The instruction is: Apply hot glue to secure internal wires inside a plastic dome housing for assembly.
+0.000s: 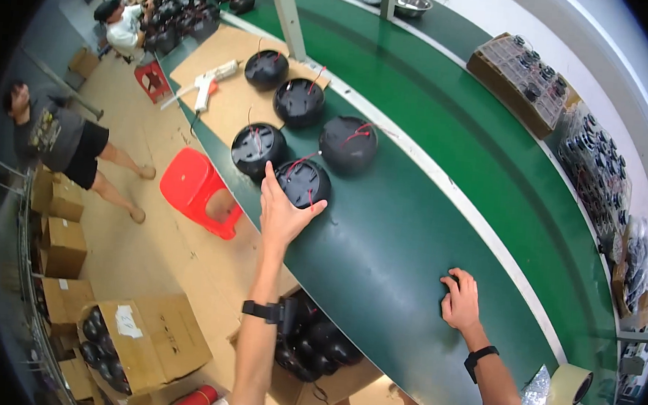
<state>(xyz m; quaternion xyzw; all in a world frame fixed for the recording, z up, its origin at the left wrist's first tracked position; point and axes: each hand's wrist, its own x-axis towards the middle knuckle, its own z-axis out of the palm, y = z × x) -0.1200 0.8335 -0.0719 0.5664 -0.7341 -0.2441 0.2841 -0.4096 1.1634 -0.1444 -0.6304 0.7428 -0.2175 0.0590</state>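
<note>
My left hand reaches round the near side of a black round housing, thumb on one side and fingers on the other. Red wires stick out of this housing's recessed top. Close behind it stand more black round housings: one at the left, one at the right with a smooth dome, and two farther back. My right hand rests on the green tabletop with fingers loosely bent and apart, holding nothing.
A white glue gun lies on cardboard at the far left. Below the table edge are a red stool and an open box of black housings. Tape rolls sit at right. Two people are at left; trays of parts line the far side.
</note>
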